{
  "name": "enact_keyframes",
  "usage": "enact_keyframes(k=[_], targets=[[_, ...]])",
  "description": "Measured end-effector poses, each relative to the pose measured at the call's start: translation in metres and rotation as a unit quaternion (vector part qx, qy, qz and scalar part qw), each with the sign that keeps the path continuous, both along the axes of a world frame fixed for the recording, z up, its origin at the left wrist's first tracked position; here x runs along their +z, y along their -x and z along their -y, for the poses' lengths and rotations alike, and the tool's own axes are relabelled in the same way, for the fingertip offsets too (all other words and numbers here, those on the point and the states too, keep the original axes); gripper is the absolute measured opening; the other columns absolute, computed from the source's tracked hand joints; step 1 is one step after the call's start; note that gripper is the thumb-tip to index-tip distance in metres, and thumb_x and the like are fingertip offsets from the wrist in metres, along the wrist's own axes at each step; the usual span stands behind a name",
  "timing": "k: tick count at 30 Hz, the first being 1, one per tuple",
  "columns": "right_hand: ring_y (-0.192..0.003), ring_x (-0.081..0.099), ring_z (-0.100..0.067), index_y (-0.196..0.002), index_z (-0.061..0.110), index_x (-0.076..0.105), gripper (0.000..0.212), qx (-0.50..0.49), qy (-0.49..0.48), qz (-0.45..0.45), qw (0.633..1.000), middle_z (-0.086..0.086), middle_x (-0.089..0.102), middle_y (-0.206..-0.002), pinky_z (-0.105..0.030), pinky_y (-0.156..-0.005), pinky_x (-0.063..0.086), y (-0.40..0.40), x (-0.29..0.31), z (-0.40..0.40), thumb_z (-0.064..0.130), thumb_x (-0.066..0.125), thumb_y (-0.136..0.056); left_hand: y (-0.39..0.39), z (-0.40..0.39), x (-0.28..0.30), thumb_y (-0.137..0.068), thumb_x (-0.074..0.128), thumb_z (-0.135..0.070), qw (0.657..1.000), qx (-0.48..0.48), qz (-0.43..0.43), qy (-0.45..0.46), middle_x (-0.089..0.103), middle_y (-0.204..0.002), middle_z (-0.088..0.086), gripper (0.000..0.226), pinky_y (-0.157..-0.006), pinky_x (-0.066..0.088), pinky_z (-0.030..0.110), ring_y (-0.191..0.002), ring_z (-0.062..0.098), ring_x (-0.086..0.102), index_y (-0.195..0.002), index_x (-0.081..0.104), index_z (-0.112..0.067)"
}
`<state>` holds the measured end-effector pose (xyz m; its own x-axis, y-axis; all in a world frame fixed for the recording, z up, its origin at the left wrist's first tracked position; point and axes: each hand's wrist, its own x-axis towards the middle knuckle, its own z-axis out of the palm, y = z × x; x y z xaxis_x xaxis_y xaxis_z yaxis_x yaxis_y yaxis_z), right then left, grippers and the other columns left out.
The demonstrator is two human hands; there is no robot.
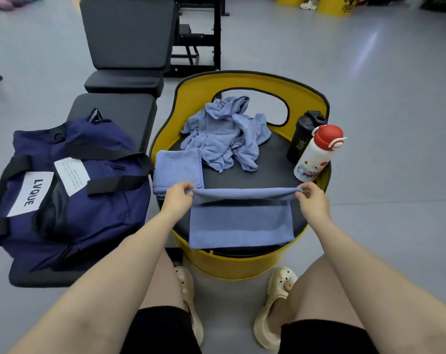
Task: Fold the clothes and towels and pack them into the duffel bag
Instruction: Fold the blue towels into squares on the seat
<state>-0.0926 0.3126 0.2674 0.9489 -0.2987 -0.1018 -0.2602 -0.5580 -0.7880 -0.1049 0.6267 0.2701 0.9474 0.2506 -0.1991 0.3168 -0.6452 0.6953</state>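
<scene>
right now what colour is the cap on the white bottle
Red, with a white loop handle; the white bottle stands beside a black shaker bottle. Head view shows it.

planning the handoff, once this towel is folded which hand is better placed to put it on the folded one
Left, probably. The left hand pinches the blue towel being folded at the corner nearest the neatly folded blue towel. The right hand pinches the far corner, by the white bottle with red cap.
</scene>
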Motion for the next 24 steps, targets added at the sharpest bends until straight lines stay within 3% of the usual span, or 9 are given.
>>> enact_keyframes(k=[10,18,22,24], targets=[[-0.083,0.051,-0.022,-0.092,0.009,0.058,0.003,0.057,0.050,-0.085,0.993,-0.007,0.058,-0.089,-0.028,-0.069,0.037,0.053,-0.048,-0.001,0.008,0.055,-0.092,0.043,0.000,-0.044,-0.094,0.046,-0.002,0.995,-0.046,-0.077,-0.040,0.061,-0.105,0.013,0.018,-0.075,0.035,0.024,-0.091,0.020,0.049,-0.100,0.062,-0.004],[-0.084,0.051,-0.024,-0.089,0.012,0.057,0.012,0.055,0.074,-0.141,0.986,-0.008,0.057,-0.092,-0.027,-0.061,0.037,0.059,-0.066,0.007,0.003,0.048,-0.092,0.055,0.006,-0.061,-0.092,0.047,-0.003,0.982,-0.106,-0.121,-0.099,0.060,-0.112,0.012,0.020,-0.080,0.044,0.029,-0.102,0.026,0.055,-0.098,0.066,-0.006],[-0.087,0.052,-0.022,-0.096,0.011,0.058,0.012,0.023,0.026,-0.142,0.989,-0.006,0.058,-0.095,-0.028,-0.062,0.039,0.054,-0.066,0.006,0.013,0.047,-0.092,0.053,0.020,-0.048,-0.089,0.043,-0.017,0.953,-0.148,-0.096,-0.247,0.055,-0.111,0.004,0.023,-0.086,0.042,0.035,-0.109,0.026,0.047,-0.099,0.064,-0.019],[-0.089,0.052,-0.021,-0.103,0.013,0.055,0.014,-0.001,-0.013,-0.131,0.991,-0.005,0.058,-0.099,-0.029,-0.067,0.039,0.049,-0.066,0.005,0.022,0.054,-0.092,0.049,0.033,-0.049,-0.091,0.045,-0.023,0.947,-0.191,-0.048,-0.256,0.055,-0.111,0.001,0.020,-0.088,0.042,0.034,-0.112,0.023,0.047,-0.101,0.063,-0.022]])
